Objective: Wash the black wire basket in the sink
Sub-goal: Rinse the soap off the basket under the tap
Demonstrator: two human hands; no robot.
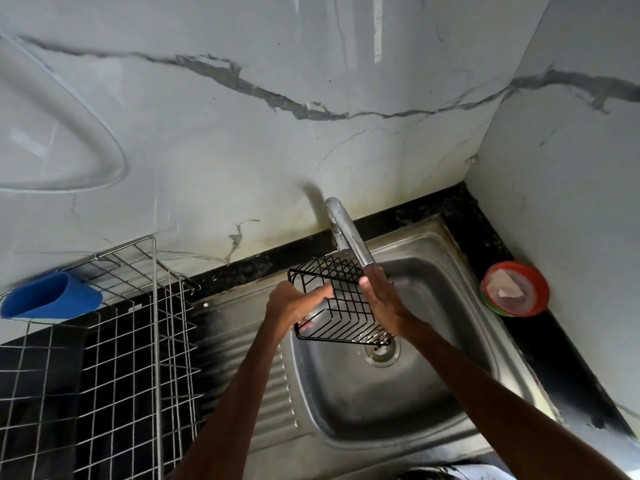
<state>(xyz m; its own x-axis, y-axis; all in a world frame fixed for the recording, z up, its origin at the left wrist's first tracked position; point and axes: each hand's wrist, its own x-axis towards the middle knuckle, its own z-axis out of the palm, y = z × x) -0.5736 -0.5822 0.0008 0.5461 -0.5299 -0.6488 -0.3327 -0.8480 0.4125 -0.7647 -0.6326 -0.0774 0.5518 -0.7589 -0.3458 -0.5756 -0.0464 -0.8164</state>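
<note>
Black basket (346, 308) is held in the air at centre frame, tilted on edge over the sink (398, 407). It sits directly under the spout of the tap (348, 233) and just above the drain (381, 351).

Left hand (294, 304) grips the basket's left side, fingers curled round the wires. Right hand (384, 301) lies flat against the basket's right side with fingers straight, pressing and gripping nothing. Whether water is running cannot be confirmed, as the spout area is blurred.

Risks, as judged:
- Only the left hand carries the basket. Wet wire is slippery, so a loosened grip would drop it into the sink, where a corner could lodge over the drain.
- The right hand's fingers sit close under the spout and could knock it during scrubbing.
- Fingertips could catch between the wires.
- With the basket held high and tilted, water striking the wires would likely splash. It could reach the wall, the rack (138, 341) at lower left, the blue cup (52, 297) at left, or the red-rimmed dish (515, 289) on the counter at right.

Markings: no brand, label or writing is legible on any item in view.
</note>
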